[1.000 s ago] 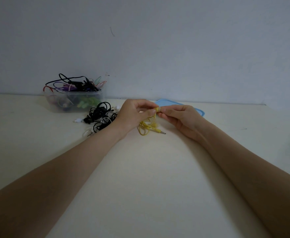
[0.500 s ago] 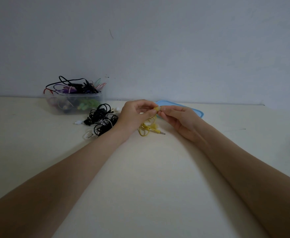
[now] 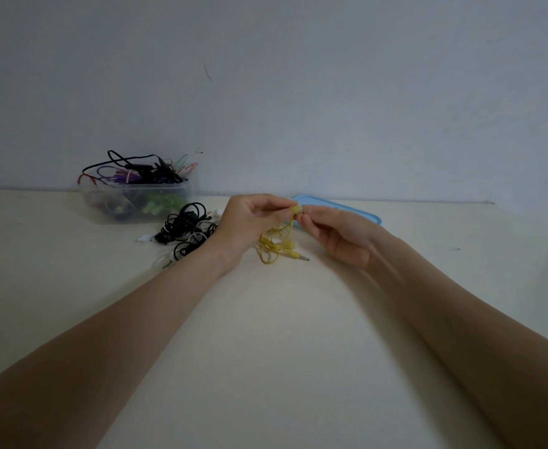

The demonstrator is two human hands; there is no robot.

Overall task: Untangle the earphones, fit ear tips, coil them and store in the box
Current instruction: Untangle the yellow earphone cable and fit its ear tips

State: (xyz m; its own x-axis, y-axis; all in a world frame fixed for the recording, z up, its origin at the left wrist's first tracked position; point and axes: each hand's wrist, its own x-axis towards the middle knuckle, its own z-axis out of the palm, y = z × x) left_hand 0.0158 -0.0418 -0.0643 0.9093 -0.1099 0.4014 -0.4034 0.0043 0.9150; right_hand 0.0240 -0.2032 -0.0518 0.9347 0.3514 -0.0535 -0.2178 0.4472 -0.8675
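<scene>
At the far middle of the pale desk (image 3: pixel 266 351), both hands meet just above the surface. The left hand (image 3: pixel 250 222) has its fingers curled, pinching a yellow earbud (image 3: pixel 295 209) at its tip, and the right hand (image 3: pixel 340 234) pinches the same small piece from the other side, fingertips of both hands nearly touching. From the pinch, the yellow earphones (image 3: pixel 274 244) hang down in loose loops onto the desk, with the plug (image 3: pixel 300 256) lying flat and pointing right, just beside the right palm. Left of the left wrist lies a tangle of black and white earphones (image 3: pixel 185 228), touching the desk and close to the forearm. Behind that tangle, near the wall (image 3: pixel 298 92), stands a clear box (image 3: pixel 136 202) heaped with coloured cords that spill above its rim. A blue lid (image 3: pixel 340 207) lies flat behind the right hand, close to the desk's back edge, partly hidden by the fingers. The desk's far edge runs along the wall, and its right edge shows at the frame's right side, well apart from the hands. Between the two forearms and toward the viewer the desk surface is bare, as is the stretch to the right of the right forearm.
</scene>
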